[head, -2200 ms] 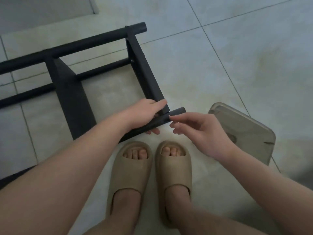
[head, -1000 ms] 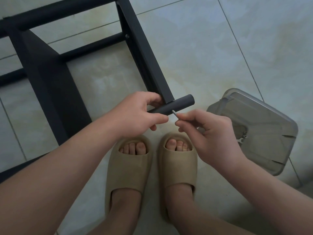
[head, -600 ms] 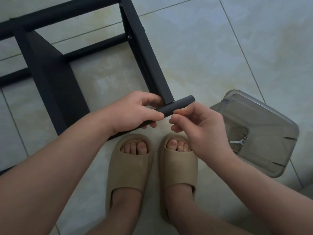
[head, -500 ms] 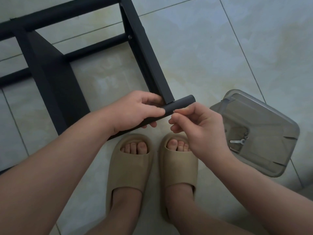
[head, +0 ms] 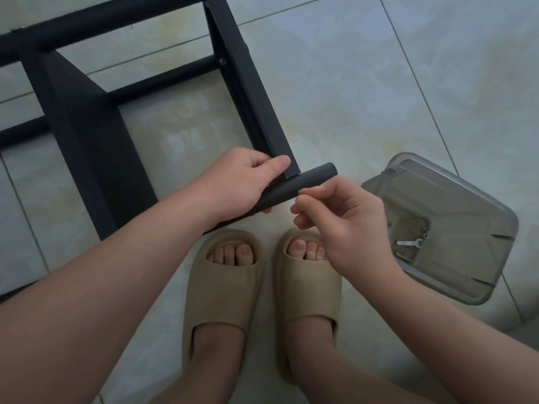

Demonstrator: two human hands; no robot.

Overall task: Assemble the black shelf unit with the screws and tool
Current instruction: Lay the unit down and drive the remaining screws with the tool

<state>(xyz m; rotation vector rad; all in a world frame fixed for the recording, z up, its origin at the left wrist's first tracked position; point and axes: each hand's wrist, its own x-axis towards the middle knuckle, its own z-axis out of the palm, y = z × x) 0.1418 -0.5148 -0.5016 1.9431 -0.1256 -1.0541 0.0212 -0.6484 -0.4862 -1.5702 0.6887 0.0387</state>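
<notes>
Tube (head: 309, 182) of the black shelf unit (head: 87, 135) lies in our left hand (head: 236, 185): the fingers curl under it and the thumb presses the flat bar (head: 256, 106) end just above. Our right hand (head: 344, 225) meets the tube's near side, thumb and forefinger pinching a small piece we cannot make out. The tube's free end juts right over bare floor (head: 364, 97). Near our right wrist sits a clear box (head: 455, 199) holding a wrench (head: 408, 243) and screws (head: 424, 232).

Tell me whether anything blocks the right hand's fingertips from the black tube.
Nothing visible does. The right hand has its pinched fingertips at the black tube, on the bare stretch beside the left hand, which grips that tube.
</notes>
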